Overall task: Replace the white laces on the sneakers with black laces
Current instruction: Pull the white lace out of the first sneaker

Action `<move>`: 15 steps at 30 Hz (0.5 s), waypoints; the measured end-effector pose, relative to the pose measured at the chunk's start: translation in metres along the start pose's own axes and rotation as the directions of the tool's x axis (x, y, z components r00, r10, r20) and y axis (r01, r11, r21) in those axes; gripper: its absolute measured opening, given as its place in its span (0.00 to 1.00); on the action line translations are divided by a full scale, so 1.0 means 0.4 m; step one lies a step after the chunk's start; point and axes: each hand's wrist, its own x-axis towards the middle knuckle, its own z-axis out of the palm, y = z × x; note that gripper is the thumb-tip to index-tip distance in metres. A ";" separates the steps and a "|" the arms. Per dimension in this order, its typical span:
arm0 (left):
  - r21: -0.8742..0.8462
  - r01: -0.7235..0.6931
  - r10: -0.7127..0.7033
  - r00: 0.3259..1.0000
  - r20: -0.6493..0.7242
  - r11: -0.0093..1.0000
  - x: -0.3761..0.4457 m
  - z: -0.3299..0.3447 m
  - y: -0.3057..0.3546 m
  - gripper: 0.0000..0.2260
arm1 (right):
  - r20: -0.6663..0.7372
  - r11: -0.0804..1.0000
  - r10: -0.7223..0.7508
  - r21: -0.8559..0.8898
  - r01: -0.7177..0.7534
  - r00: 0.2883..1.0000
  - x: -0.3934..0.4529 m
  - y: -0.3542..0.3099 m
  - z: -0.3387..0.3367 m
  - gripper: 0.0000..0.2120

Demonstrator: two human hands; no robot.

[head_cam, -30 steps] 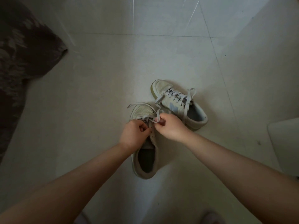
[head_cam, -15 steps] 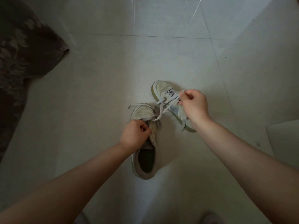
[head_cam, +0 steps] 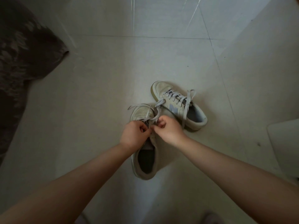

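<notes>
Two pale sneakers lie on the tiled floor. The near sneaker (head_cam: 146,160) points away from me, its white lace (head_cam: 148,113) loosened and trailing over the toe. My left hand (head_cam: 135,134) pinches the lace at the eyelets over the shoe's middle. Right beside it, my right hand (head_cam: 168,129) pinches the same lace, fingers curled. The far sneaker (head_cam: 178,105) lies on its side to the upper right, still laced with its own white lace (head_cam: 187,98). No black laces are in view.
A dark patterned rug (head_cam: 21,75) covers the floor at the left. A white object's corner (head_cam: 284,143) sits at the right edge. Pale floor tiles (head_cam: 113,70) surround the shoes.
My right hand, which had pulled the lace up and to the right over the far sneaker, has come back down beside my left hand at the near sneaker's eyelets.
</notes>
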 end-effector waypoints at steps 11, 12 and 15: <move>0.019 0.010 -0.010 1.000 0.017 1.000 0.005 0.000 0.000 0.09 | -0.180 0.941 0.097 0.338 -0.031 0.979 0.056 -0.018 -0.038 0.05; 0.018 0.009 -0.009 1.000 0.019 1.000 0.006 0.000 -0.002 0.10 | -0.261 0.921 0.110 0.390 0.000 0.959 0.069 -0.025 -0.067 0.05; 0.021 0.007 -0.008 1.000 0.026 1.000 0.004 0.001 -0.006 0.14 | -0.478 0.917 0.093 0.383 0.112 0.873 0.085 -0.050 -0.156 0.05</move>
